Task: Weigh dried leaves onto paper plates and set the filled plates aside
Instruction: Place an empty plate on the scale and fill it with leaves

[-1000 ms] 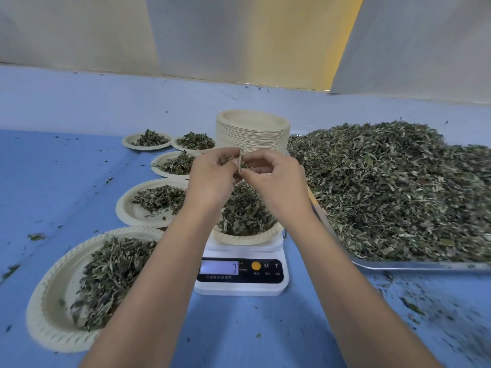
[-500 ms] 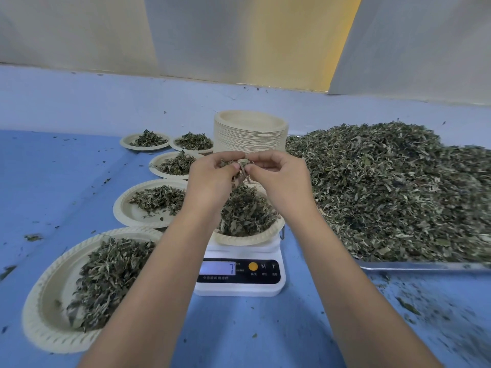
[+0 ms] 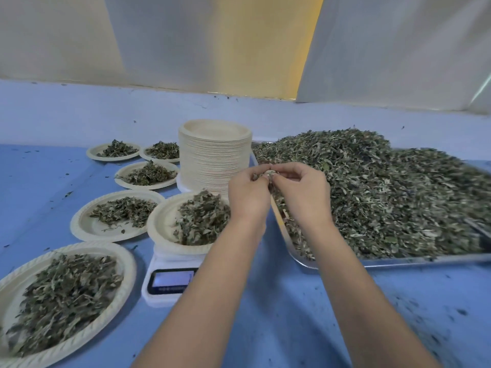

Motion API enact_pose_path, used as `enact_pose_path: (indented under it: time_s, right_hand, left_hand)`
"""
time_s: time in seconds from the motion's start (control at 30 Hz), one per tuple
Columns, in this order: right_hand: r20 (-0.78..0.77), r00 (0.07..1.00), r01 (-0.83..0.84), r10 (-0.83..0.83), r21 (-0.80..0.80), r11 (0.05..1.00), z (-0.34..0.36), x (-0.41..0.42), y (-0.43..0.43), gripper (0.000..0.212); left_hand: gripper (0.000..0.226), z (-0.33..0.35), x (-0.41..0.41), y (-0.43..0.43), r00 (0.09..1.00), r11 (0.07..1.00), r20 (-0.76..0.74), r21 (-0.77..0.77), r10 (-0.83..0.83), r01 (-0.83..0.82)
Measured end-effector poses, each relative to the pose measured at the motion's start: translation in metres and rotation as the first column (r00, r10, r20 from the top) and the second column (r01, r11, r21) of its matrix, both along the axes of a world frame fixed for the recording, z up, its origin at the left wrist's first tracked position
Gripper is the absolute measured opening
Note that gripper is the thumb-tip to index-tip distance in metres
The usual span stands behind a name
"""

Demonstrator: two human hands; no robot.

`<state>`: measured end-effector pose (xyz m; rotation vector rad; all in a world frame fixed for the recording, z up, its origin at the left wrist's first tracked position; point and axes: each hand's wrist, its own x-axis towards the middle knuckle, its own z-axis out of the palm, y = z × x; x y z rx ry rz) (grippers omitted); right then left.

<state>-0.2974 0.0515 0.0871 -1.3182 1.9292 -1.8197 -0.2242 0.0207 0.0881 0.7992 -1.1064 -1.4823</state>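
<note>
Your left hand (image 3: 248, 194) and right hand (image 3: 305, 193) together pinch a small clump of dried leaves (image 3: 267, 173), fingertips meeting, just right of the scale (image 3: 171, 278) bearing a filled plate (image 3: 156, 227).

Leaf tuft (image 3: 266, 174): dry, grey-green, pinched between the fingertips of the left hand (image 3: 248, 197) and the right hand (image 3: 301, 195).
Weighing plate (image 3: 159, 227): cream paper, heaped with leaves, on the scale (image 3: 159, 296), just left of the left wrist.
Bulk leaf pile (image 3: 393, 192): beneath and right of the right hand.

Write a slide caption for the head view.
Left hand and right hand pinch dried leaves beside the filled paper plate on the scale.
</note>
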Motion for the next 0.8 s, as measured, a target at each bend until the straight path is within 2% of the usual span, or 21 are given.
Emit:
enact_pose_path:
  time_s: [0.13,0.2,0.27,0.3,0.4,0.5,0.6,0.73,0.8]
  right_hand:
    - [-0.174,0.972,0.178,-0.157,0.113,0.977,-0.008,-0.029,0.015,0.014]
    - [-0.207,0.961,0.225,-0.185,0.192,0.955,-0.014,-0.037,0.019,0.017]
    - [-0.224,0.949,0.273,-0.219,0.245,0.930,-0.022,-0.043,0.019,0.021]
    - [-0.237,0.943,0.296,-0.235,0.264,0.918,-0.025,-0.045,0.019,0.023]
    - [-0.198,0.941,0.322,-0.273,0.284,0.903,-0.031,-0.051,0.018,0.029]
    - [-0.173,0.940,0.332,-0.294,0.265,0.905,-0.034,-0.053,0.017,0.031]
    - [-0.165,0.945,0.318,-0.284,0.252,0.914,-0.036,-0.052,0.016,0.030]
    - [-0.170,0.949,0.305,-0.267,0.277,0.911,-0.037,-0.051,0.017,0.040]
    - [-0.149,0.949,0.309,-0.277,0.274,0.911,-0.037,-0.051,0.017,0.034]
  left_hand:
    - [0.023,-0.016,-0.038,0.011,0.994,0.997,0.093,0.064,-0.056,0.050]
    - [0.020,-0.024,-0.049,0.015,0.987,0.992,0.142,0.107,-0.075,0.060]
    - [0.019,-0.031,-0.058,0.015,0.971,0.979,0.170,0.150,-0.166,0.141]
    - [0.020,-0.033,-0.061,0.015,0.957,0.962,0.169,0.179,-0.237,0.206]
    - [0.046,-0.036,-0.066,0.011,0.909,0.919,0.201,0.236,-0.364,0.315]
    - [0.038,-0.036,-0.064,0.009,0.925,0.939,0.208,0.208,-0.317,0.275]
    - [0.031,-0.037,-0.058,0.007,0.942,0.973,0.246,0.089,-0.229,0.214]
    - [0.052,-0.037,-0.051,0.013,0.903,0.971,0.392,-0.086,-0.175,0.225]
    - [0.054,-0.035,-0.050,0.016,0.893,0.959,0.403,-0.110,-0.199,0.263]
